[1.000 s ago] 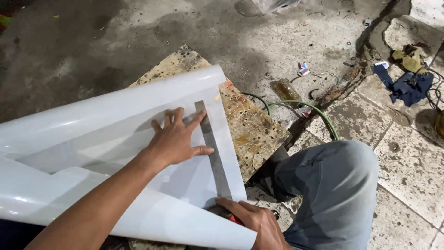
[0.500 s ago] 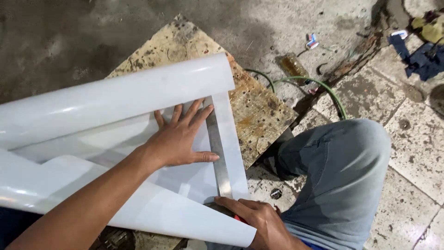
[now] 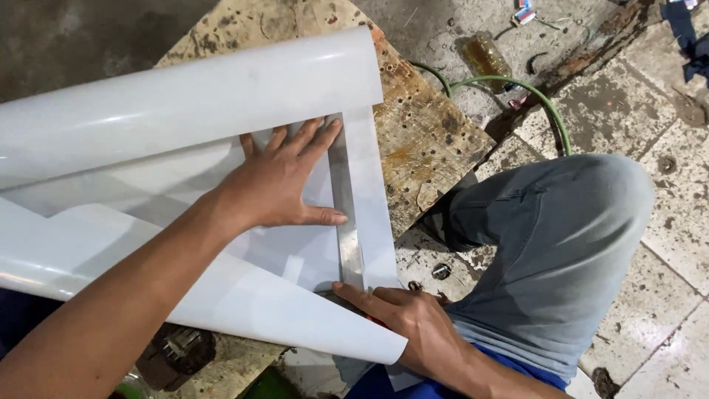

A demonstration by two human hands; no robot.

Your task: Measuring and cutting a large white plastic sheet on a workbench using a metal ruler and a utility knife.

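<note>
A large white glossy sheet [image 3: 185, 96], curling up at both ends, lies on a worn wooden board [image 3: 417, 140]. My left hand [image 3: 284, 181] is spread flat on the sheet, fingers apart, its thumb and index finger against a long metal ruler [image 3: 346, 214] that runs down the sheet near its right edge. My right hand [image 3: 406, 325] is at the ruler's near end, index finger touching the sheet, with something red partly hidden under the palm; I cannot tell what it is.
My bent knee in grey jeans [image 3: 561, 244] is to the right of the board. A green hose [image 3: 532, 96] and a small bottle [image 3: 487, 55] lie on the wet stained floor behind. A dark blue cloth [image 3: 690, 37] is at the top right.
The view has drawn closer and shifted. My left hand has slid a little so its thumb points at the ruler. My right hand stays at the ruler's near end.
</note>
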